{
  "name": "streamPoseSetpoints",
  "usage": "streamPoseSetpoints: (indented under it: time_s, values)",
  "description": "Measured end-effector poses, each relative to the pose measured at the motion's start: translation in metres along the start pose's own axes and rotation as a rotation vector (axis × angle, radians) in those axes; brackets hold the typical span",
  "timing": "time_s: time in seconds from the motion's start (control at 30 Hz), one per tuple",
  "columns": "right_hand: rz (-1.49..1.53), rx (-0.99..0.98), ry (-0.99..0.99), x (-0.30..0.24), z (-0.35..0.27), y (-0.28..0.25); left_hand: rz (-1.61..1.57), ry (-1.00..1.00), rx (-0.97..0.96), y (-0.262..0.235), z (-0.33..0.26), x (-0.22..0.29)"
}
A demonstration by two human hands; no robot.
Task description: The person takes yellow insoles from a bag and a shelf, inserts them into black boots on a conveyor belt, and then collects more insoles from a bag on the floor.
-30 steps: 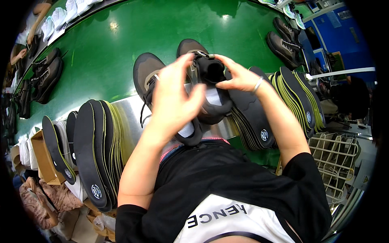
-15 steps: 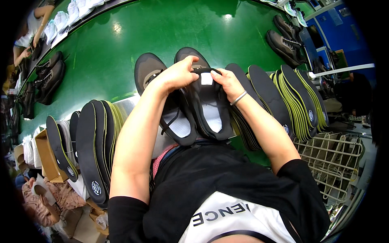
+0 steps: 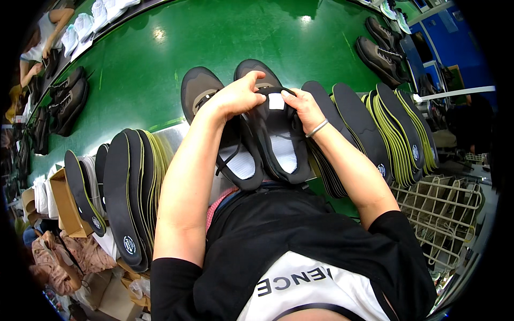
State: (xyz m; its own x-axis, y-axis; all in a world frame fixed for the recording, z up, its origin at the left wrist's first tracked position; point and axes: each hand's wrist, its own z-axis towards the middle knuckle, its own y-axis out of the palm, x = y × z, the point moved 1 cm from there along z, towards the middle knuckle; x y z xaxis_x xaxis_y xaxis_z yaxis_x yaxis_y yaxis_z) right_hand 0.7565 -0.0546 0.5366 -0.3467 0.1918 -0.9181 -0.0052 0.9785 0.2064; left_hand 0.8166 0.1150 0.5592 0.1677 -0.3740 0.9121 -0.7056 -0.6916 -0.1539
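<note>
Green glossy conveyor surface (image 3: 160, 69), curving across a factory room, overhead lights reflected on it. Blue wall or cabinet (image 3: 439, 43) far right, wire rack (image 3: 444, 214) lower right, cardboard box (image 3: 67, 203) lower left.

Two dark shoes directly in front: right shoe (image 3: 278, 139) gripped at the collar by both hands, left shoe (image 3: 214, 123) lying just beside, touching it. Left hand (image 3: 235, 96) curled shut over the collar's top edge, right hand (image 3: 302, 107) pinching the collar beside the white tongue label; silver bracelet (image 3: 317, 128) on that wrist.

Insole stacks standing on edge: left stack (image 3: 128, 192), roughly six or seven, count unclear; right stack (image 3: 385, 128), about eight, yellow-green edges. Two more shoes (image 3: 380, 48) far right on belt, a dark pair (image 3: 67, 104) far left. Another person (image 3: 40, 45) at top left.
</note>
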Motion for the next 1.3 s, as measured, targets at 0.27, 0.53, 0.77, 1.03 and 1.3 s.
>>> streamPoseSetpoints:
  time_s: [0.27, 0.53, 0.77, 1.03, 1.3]
  values:
    - [0.001, 0.009, -0.020, 0.001, -0.002, -0.001, 0.034, 0.006, 0.045, 0.003, -0.003, 0.002]
    - [0.012, 0.027, -0.024, -0.003, 0.000, -0.007, 0.102, 0.037, 0.066, 0.007, 0.006, 0.005]
    - [-0.300, 0.089, -0.240, 0.006, 0.008, -0.004, 0.433, 0.428, 0.687, 0.031, -0.063, 0.039]
    - [-0.160, -0.035, -0.153, 0.009, 0.001, -0.007, 0.235, 0.243, 1.027, 0.102, -0.281, -0.068]
    - [-0.130, -0.048, -0.092, 0.006, 0.021, -0.033, -0.272, -1.222, 1.746, 0.194, -0.398, -0.257]
